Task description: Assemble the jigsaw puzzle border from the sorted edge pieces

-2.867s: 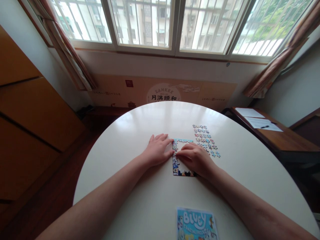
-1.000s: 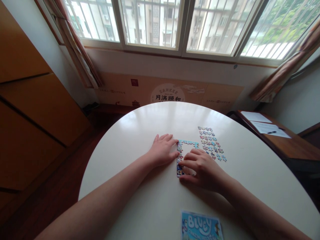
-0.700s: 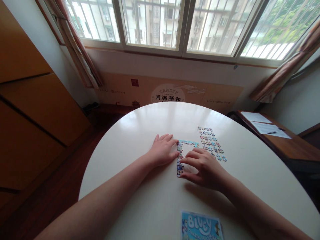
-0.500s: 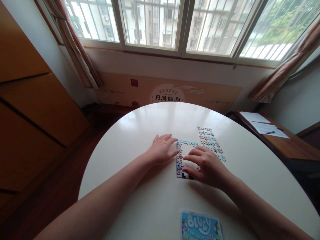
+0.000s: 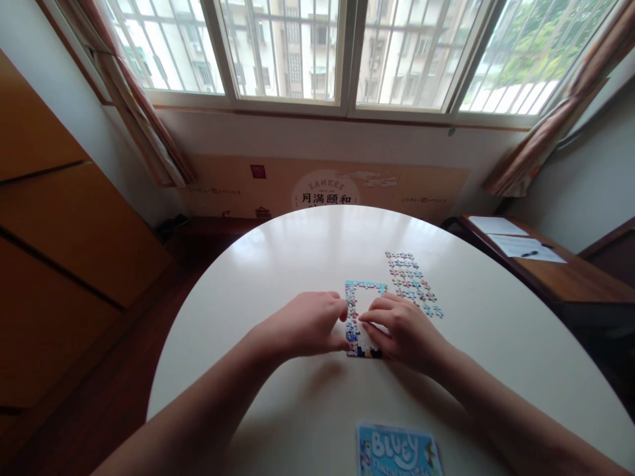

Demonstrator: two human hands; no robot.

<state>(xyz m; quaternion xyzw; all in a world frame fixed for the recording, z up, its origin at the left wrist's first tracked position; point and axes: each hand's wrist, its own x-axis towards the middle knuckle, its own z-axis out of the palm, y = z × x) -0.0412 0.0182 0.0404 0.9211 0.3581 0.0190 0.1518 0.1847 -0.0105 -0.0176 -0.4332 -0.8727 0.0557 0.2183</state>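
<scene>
A partly assembled jigsaw puzzle point(image 5: 352, 330) lies on the white table, its colourful border surrounding a pale middle. At its left edge is my left hand point(image 5: 315, 324), fingers curled and thumb apart from them, with nothing visible between. Over the puzzle's right side reaches my right hand point(image 5: 407, 329). Its thumb and index fingertips come close together above the pale middle; whatever they pinch, if anything, is too small to make out. This hand hides much of the puzzle's right border. Loose puzzle pieces point(image 5: 407, 281) lie in rows just beyond it, to the right.
A blue packet marked "Bluey" point(image 5: 397, 453) lies near me on the round white table point(image 5: 238, 297). To the right stands a wooden desk point(image 5: 590, 274) with papers point(image 5: 526, 247) and a dark pen. Barred windows and a printed cardboard panel point(image 5: 426, 188) are behind the table.
My left hand has gone from spread flat to curled at the puzzle's left edge. The right thumb and index fingertips have drawn closer together. The view has shifted slightly.
</scene>
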